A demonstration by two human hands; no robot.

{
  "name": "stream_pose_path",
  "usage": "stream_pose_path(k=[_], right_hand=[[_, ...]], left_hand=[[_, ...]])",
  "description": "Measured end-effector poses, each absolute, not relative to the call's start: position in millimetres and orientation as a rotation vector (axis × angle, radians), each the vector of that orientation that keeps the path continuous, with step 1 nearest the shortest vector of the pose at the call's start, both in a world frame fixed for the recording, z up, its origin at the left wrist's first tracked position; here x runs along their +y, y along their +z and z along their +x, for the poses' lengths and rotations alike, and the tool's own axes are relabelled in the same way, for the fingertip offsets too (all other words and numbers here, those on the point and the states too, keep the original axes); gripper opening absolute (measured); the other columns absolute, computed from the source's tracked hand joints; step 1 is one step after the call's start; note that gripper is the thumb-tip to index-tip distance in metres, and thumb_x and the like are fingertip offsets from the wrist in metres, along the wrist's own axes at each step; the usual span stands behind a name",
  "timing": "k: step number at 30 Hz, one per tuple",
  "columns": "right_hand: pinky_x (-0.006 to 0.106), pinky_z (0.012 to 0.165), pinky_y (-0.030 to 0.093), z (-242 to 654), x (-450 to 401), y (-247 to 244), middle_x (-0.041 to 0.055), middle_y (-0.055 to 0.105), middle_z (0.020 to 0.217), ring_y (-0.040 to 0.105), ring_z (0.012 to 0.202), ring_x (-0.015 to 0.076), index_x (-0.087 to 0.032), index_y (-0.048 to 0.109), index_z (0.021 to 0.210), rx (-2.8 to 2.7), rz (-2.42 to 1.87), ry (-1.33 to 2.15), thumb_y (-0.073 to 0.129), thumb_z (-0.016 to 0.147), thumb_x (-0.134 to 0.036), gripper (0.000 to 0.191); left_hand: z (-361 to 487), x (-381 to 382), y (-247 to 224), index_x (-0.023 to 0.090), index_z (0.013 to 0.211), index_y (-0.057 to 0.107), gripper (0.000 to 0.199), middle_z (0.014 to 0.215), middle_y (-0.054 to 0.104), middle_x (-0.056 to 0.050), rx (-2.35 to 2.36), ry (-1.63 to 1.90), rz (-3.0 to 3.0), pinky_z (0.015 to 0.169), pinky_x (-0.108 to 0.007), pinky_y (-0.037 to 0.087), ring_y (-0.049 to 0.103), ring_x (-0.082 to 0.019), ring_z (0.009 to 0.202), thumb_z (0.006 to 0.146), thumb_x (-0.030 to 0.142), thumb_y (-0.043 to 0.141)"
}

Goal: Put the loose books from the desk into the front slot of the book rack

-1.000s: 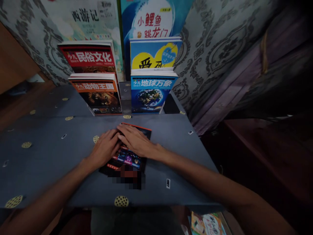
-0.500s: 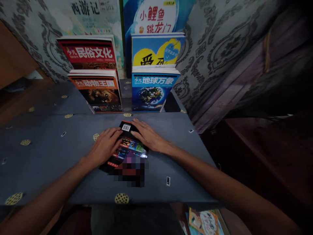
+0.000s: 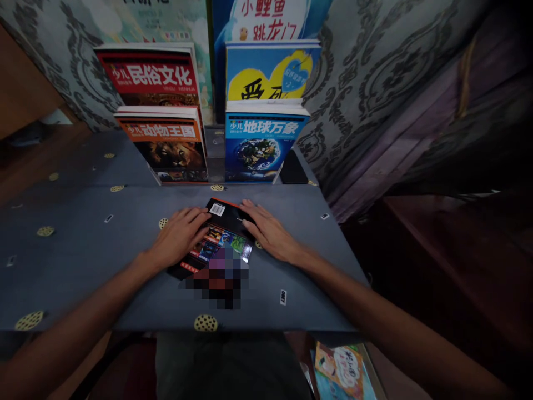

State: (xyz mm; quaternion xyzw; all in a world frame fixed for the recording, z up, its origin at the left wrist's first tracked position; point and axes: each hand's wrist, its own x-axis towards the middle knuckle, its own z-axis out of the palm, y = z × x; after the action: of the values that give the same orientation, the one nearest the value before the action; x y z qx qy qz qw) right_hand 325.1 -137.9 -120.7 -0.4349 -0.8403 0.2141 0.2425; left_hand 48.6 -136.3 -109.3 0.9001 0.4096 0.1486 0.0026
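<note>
A black book with a barcode and rows of small coloured pictures on its cover lies flat and slightly turned on the table. My left hand rests along its left edge, fingers stretched out flat over the border. At the right edge, my right hand has its fingers extended, the tips touching the book's upper right side. Neither hand is wrapped around anything. The lower part of the book is hidden by a pixelated patch.
Upright books stand in two stacks at the back: an orange lion book before a red one, and a blue globe book before a yellow-and-blue one. A dark flat object lies beside them. More books sit below the table's front edge.
My right hand has shifted to the right, from over the cover to the book's right edge. The left hand stays at the left edge. The view has tilted slightly.
</note>
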Motion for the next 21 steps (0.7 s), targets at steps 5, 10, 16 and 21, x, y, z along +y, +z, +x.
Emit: stream_pose_path(k=[5,10,16,21], right_hand=[[0.057,0.124,0.025,323,-143,-116,0.0177,0.042,0.159,0.032,0.151,0.0261,-0.014,0.044,0.150,-2.384,-1.225,0.488,0.030,0.106,-0.045,0.056],[0.061,0.123,0.024,319,-153,-113,0.0167,0.040,0.160,0.028,0.152,0.0288,-0.015,0.039,0.153,-2.519,-1.192,0.379,0.038,0.104,-0.049,0.060],[0.057,0.124,0.027,317,-196,-110,0.0149,0.035,0.162,0.025,0.153,0.0274,-0.017,0.033,0.157,-2.655,-0.960,0.420,0.047,0.100,-0.053,0.068],[0.057,0.125,0.024,300,-230,-102,0.0177,0.041,0.159,0.028,0.153,0.0269,-0.011,0.037,0.152,-2.798,-0.755,0.458,0.051,0.099,-0.053,0.070]], left_hand=[[56,-123,-99,0.017,0.116,0.063,0.031,0.109,0.063,-0.011,1.201,0.399,2.920,0.091,-0.044,0.047,0.055,-0.027,0.102,0.103,0.033,0.040],[70,-101,-96,0.017,0.116,0.067,0.032,0.098,0.058,-0.010,1.131,0.393,3.015,0.086,-0.039,0.046,0.053,-0.024,0.093,0.102,0.032,0.042],[71,-89,-109,0.016,0.113,0.069,0.034,0.094,0.058,-0.008,1.088,0.589,2.950,0.086,-0.038,0.046,0.051,-0.023,0.092,0.103,0.034,0.041],[69,-88,-114,0.015,0.111,0.070,0.035,0.093,0.059,-0.007,1.063,0.718,2.866,0.086,-0.037,0.046,0.050,-0.022,0.090,0.102,0.036,0.043]])
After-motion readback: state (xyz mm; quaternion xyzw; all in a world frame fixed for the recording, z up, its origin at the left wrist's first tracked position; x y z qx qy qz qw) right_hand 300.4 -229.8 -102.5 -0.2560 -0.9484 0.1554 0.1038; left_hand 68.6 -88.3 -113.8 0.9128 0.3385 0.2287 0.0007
